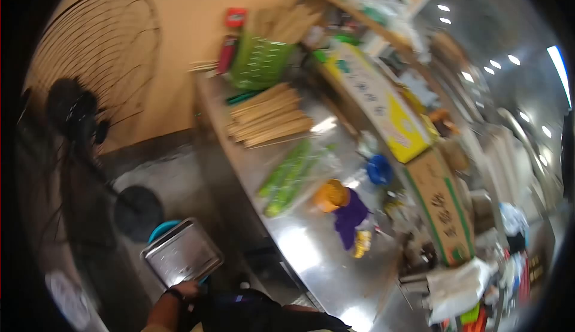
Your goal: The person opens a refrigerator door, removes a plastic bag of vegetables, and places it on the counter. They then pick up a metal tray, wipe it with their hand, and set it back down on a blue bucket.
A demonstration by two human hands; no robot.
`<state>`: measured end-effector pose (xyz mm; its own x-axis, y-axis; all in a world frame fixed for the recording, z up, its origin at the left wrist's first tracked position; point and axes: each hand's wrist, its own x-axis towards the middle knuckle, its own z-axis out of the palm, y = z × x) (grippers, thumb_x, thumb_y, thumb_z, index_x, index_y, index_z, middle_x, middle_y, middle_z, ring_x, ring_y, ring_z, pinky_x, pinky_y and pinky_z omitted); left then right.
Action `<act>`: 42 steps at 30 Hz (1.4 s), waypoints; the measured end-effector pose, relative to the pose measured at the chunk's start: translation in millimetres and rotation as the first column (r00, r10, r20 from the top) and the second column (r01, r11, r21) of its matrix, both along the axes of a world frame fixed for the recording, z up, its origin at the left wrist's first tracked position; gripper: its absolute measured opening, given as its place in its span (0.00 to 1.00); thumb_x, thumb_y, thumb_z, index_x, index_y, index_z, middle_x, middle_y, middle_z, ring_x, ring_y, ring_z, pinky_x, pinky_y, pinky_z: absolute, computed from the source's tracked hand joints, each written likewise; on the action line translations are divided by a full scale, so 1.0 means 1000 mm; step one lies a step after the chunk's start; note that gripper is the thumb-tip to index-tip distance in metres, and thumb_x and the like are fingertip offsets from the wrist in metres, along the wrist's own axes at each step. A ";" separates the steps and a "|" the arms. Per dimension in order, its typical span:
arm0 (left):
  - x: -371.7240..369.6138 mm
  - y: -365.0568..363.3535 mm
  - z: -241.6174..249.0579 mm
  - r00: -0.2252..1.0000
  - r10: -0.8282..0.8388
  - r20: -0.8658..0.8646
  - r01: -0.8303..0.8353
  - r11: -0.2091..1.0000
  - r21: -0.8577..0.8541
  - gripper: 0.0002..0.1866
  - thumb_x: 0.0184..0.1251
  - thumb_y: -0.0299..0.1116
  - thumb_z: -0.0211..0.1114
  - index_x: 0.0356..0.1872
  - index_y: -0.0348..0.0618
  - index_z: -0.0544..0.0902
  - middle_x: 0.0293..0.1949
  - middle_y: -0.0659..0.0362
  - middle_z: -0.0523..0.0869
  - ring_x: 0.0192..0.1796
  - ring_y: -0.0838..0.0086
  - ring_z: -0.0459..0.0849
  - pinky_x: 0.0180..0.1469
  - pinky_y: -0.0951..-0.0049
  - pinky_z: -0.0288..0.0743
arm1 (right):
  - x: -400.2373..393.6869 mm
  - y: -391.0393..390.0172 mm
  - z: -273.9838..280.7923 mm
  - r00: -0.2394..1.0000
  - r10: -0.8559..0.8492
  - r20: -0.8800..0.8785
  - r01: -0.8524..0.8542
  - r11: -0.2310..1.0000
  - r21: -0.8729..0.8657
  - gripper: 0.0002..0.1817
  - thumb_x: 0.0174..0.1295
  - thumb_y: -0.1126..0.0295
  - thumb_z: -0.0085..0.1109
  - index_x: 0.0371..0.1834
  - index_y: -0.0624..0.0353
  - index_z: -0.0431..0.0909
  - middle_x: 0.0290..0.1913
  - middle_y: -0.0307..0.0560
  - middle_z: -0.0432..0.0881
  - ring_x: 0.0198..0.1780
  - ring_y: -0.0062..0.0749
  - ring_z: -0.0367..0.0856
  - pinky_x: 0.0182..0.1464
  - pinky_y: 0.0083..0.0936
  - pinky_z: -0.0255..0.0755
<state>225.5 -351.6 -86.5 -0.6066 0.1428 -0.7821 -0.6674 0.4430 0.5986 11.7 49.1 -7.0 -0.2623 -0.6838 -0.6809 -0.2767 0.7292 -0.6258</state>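
The grip of the left hand [187, 289] is closed on the near edge of a metal tray [181, 252], fingers curled over its rim. The forearm rises from the bottom of the view, a dark band at the wrist, and holds the tray low beside the steel tabletop [299, 242], tilted, over the floor. Behind the tray's upper left corner shows a blue rim, and beyond that the round base of a standing fan [78, 116]. The right hand is out of view. On the tabletop lie a bag of green vegetables [288, 177], a stack of wooden skewers [269, 116], a purple cloth [350, 218] and an orange cup [331, 195].
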 end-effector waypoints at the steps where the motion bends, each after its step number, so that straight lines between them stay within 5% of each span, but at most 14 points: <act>1: 0.000 0.005 -0.005 0.995 -0.095 0.008 0.095 0.994 0.045 0.23 0.60 0.51 0.57 0.46 0.44 0.84 0.41 0.51 0.87 0.45 0.61 0.84 0.46 0.63 0.76 | -0.005 -0.001 -0.012 0.994 0.100 0.041 -0.100 0.995 -0.004 0.15 0.58 0.61 0.51 0.40 0.58 0.81 0.40 0.58 0.82 0.47 0.53 0.80 0.47 0.42 0.73; 4: 0.008 0.048 0.068 0.987 0.025 -0.158 -0.046 0.990 -0.131 0.15 0.61 0.37 0.57 0.43 0.41 0.83 0.38 0.50 0.86 0.38 0.63 0.85 0.44 0.60 0.77 | -0.021 0.007 -0.082 0.925 0.374 0.068 -0.366 0.925 -0.106 0.13 0.57 0.63 0.52 0.39 0.60 0.79 0.36 0.59 0.81 0.44 0.55 0.79 0.46 0.45 0.71; 9: 0.066 0.096 0.025 0.999 0.007 0.053 0.011 0.944 -0.330 0.15 0.58 0.37 0.60 0.43 0.42 0.83 0.40 0.46 0.85 0.41 0.53 0.85 0.46 0.57 0.77 | -0.001 -0.024 -0.099 0.774 0.633 0.020 -0.634 0.773 0.033 0.12 0.49 0.68 0.59 0.35 0.62 0.80 0.36 0.60 0.82 0.44 0.57 0.79 0.45 0.47 0.72; 13: 0.092 0.104 0.017 0.986 0.004 0.168 0.052 0.943 -0.329 0.15 0.58 0.37 0.61 0.42 0.39 0.83 0.40 0.45 0.85 0.42 0.51 0.84 0.47 0.56 0.77 | 0.019 -0.028 -0.089 0.856 0.516 0.018 -0.514 0.848 0.129 0.08 0.54 0.69 0.54 0.36 0.58 0.79 0.36 0.58 0.81 0.44 0.57 0.79 0.43 0.45 0.71; 16: 0.112 0.095 0.004 0.973 -0.069 0.218 0.112 0.976 -0.189 0.16 0.60 0.36 0.59 0.44 0.36 0.82 0.41 0.44 0.85 0.44 0.51 0.84 0.49 0.58 0.76 | 0.039 -0.020 -0.094 0.916 0.356 0.185 -0.382 0.915 0.132 0.04 0.54 0.71 0.52 0.29 0.60 0.73 0.29 0.49 0.79 0.34 0.45 0.77 0.37 0.39 0.68; 19: 0.135 0.081 0.035 0.986 -0.123 -0.112 0.134 0.987 0.093 0.16 0.63 0.33 0.57 0.49 0.36 0.80 0.44 0.46 0.85 0.46 0.57 0.84 0.50 0.62 0.75 | 0.062 -0.012 -0.079 0.769 0.061 0.637 -0.245 0.947 0.205 0.03 0.55 0.72 0.53 0.29 0.59 0.73 0.28 0.39 0.76 0.33 0.30 0.74 0.37 0.34 0.68; 22: 0.171 0.072 0.058 0.994 0.006 0.106 -0.041 0.943 0.331 0.17 0.65 0.31 0.55 0.51 0.35 0.79 0.46 0.50 0.85 0.49 0.64 0.81 0.52 0.64 0.74 | 0.066 -0.050 -0.028 0.647 0.114 0.754 -0.351 0.922 0.162 0.03 0.54 0.73 0.56 0.29 0.59 0.73 0.29 0.34 0.73 0.35 0.21 0.69 0.36 0.29 0.67; 25: 0.208 0.068 0.062 0.923 0.057 0.380 -0.257 0.827 0.500 0.17 0.67 0.30 0.53 0.54 0.35 0.78 0.48 0.53 0.84 0.51 0.72 0.79 0.54 0.66 0.73 | 0.091 -0.040 -0.094 0.555 0.127 0.822 -0.482 0.855 0.194 0.03 0.53 0.74 0.58 0.30 0.58 0.74 0.31 0.36 0.75 0.36 0.21 0.70 0.38 0.27 0.68; 27: 0.219 0.072 0.038 0.946 0.052 0.320 -0.172 0.917 0.360 0.19 0.63 0.31 0.57 0.54 0.35 0.78 0.50 0.49 0.83 0.53 0.61 0.79 0.55 0.64 0.72 | 0.099 -0.072 -0.143 0.620 0.301 0.724 -0.466 0.884 0.031 0.05 0.51 0.72 0.62 0.29 0.59 0.77 0.27 0.36 0.78 0.33 0.26 0.75 0.37 0.29 0.71; 29: 0.214 0.073 0.001 0.972 0.016 0.233 -0.065 0.977 0.202 0.21 0.59 0.33 0.61 0.54 0.36 0.78 0.51 0.45 0.81 0.55 0.51 0.78 0.57 0.62 0.71 | 0.112 -0.122 -0.193 0.895 0.430 0.122 -0.430 0.902 -0.024 0.11 0.57 0.67 0.51 0.31 0.61 0.80 0.32 0.56 0.83 0.30 0.54 0.81 0.34 0.44 0.74; 32: 0.170 0.044 -0.033 0.943 0.333 0.013 -0.322 0.921 -0.221 0.23 0.57 0.36 0.63 0.56 0.44 0.77 0.54 0.49 0.78 0.60 0.51 0.73 0.61 0.59 0.68 | 0.144 -0.184 -0.251 0.918 0.358 -0.172 -0.379 0.918 -0.115 0.10 0.56 0.71 0.51 0.36 0.60 0.81 0.35 0.54 0.82 0.40 0.49 0.81 0.43 0.41 0.75; 35: 0.166 0.042 -0.093 0.982 0.060 -0.177 -0.127 0.908 -0.399 0.27 0.53 0.41 0.66 0.57 0.50 0.75 0.57 0.54 0.76 0.64 0.52 0.67 0.65 0.53 0.61 | 0.210 -0.193 -0.338 0.790 0.603 -0.116 -0.611 0.790 -0.051 0.12 0.56 0.70 0.51 0.41 0.60 0.80 0.39 0.52 0.82 0.45 0.46 0.81 0.46 0.40 0.74; 41: 0.169 0.029 -0.133 0.961 0.164 -0.223 -0.248 0.867 -0.432 0.20 0.46 0.39 0.63 0.45 0.52 0.83 0.56 0.58 0.78 0.65 0.53 0.65 0.68 0.43 0.52 | 0.256 -0.142 -0.405 0.711 0.666 -0.225 -0.690 0.722 -0.043 0.11 0.57 0.67 0.53 0.40 0.53 0.82 0.41 0.54 0.81 0.44 0.48 0.80 0.46 0.42 0.73; 42: 0.169 0.020 -0.131 0.961 0.150 -0.232 -0.240 0.869 -0.433 0.19 0.45 0.38 0.63 0.44 0.52 0.84 0.55 0.59 0.78 0.65 0.53 0.66 0.67 0.44 0.53 | 0.244 -0.147 -0.393 0.827 0.503 0.250 -0.560 0.774 0.295 0.15 0.59 0.63 0.55 0.49 0.53 0.79 0.45 0.60 0.80 0.49 0.53 0.80 0.49 0.47 0.73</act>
<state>394.3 -331.5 -217.8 -0.7239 -0.3361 -0.6025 -0.6662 0.5674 0.4839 255.9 -97.5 -400.0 0.1967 -0.4002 -0.8951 -0.6090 0.6656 -0.4314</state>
